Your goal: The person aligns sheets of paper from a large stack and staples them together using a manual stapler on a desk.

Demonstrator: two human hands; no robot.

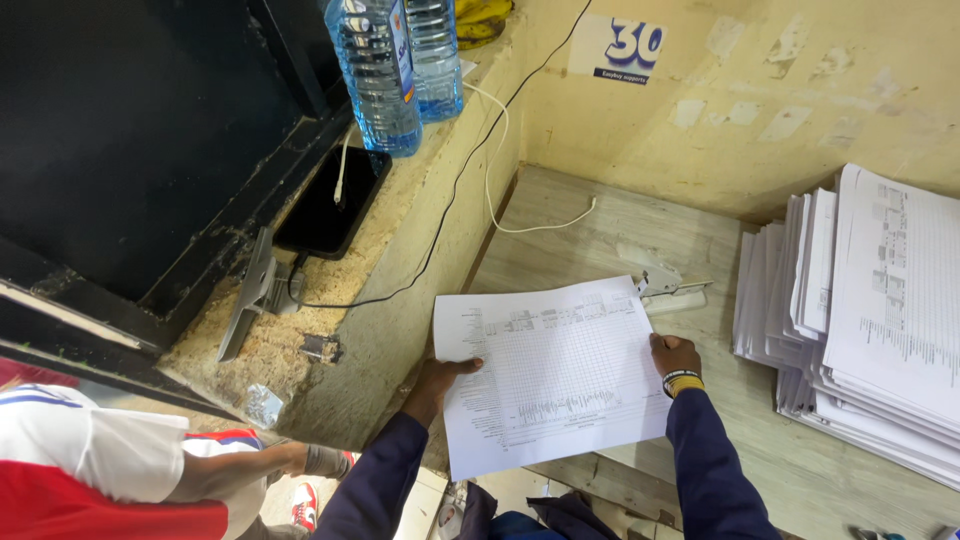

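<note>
Head view: I see my left hand (pixel 440 378) and right hand (pixel 674 355) each pinching a side edge of the sheet (pixel 555 375) above the tabletop (pixel 600 230). It looks light, floppy and easily creased, so I judge edge grips best.

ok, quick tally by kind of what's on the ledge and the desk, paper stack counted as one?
Water bottles: 2
Phone: 1
Stapler: 1
Held printed sheet, left hand and right hand at its edges: 1
Paper stack: 1
Cables, white and black: 2
Total: 8
</note>
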